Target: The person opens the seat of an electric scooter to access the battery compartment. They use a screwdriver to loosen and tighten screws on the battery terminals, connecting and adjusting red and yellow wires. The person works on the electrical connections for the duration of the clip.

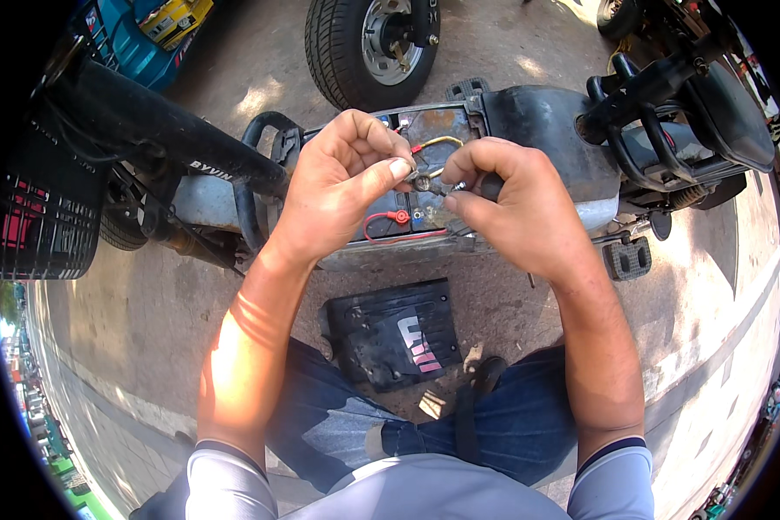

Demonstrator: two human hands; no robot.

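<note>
In grey shirt (425, 490), reaches over battery bay (374, 251). With left hand (334, 178) nearly closed, pinches small metal piece (412, 174); with right hand (529, 199) curled, grips 1 dark-handled tool (491, 185).

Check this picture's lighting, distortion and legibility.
Head view: sunlight glares on the bare left forearm and dapples the grey concrete ground; head view: pale paving edges bow near the black fisheye rim; head view: the roundish grey metal part at the left hand's fingers is too small to identify.

It is outdoors, on sunlit pavement (156, 325) among parked vehicles (143, 62).
</note>
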